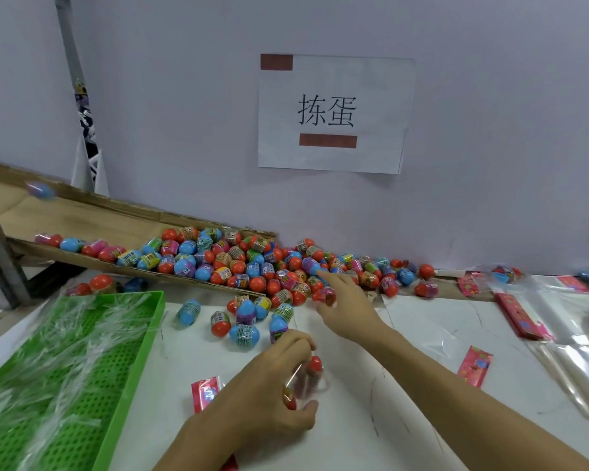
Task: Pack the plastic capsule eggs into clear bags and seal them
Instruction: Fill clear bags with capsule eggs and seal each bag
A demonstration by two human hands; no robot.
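A green perforated tray point(130, 338) stood at the left of the white bench point(422, 351) and held loose strips of clear film point(62, 341). A cardboard chute point(92, 212) sloped down from the left along the wall; its lower end carried a dense pile of capsule eggs point(238, 260) in red, blue and purple, which spilled onto the bench below a paper sign point(334, 112). A few loose eggs point(244, 334) lay apart from the pile, nearer the person. The left hand point(269, 385) pinched a clear bag point(308, 382) between thumb and curled fingers; the bag contained at least one red egg point(314, 363), though motion blur obscured the count. The right hand point(344, 300) was extended to the near edge of the pile, forefinger straight, the remaining fingers curled round a red capsule egg point(327, 295) just beside the pile. Stacked clear bags point(572, 334) and red header cards point(475, 367) lay to the right.
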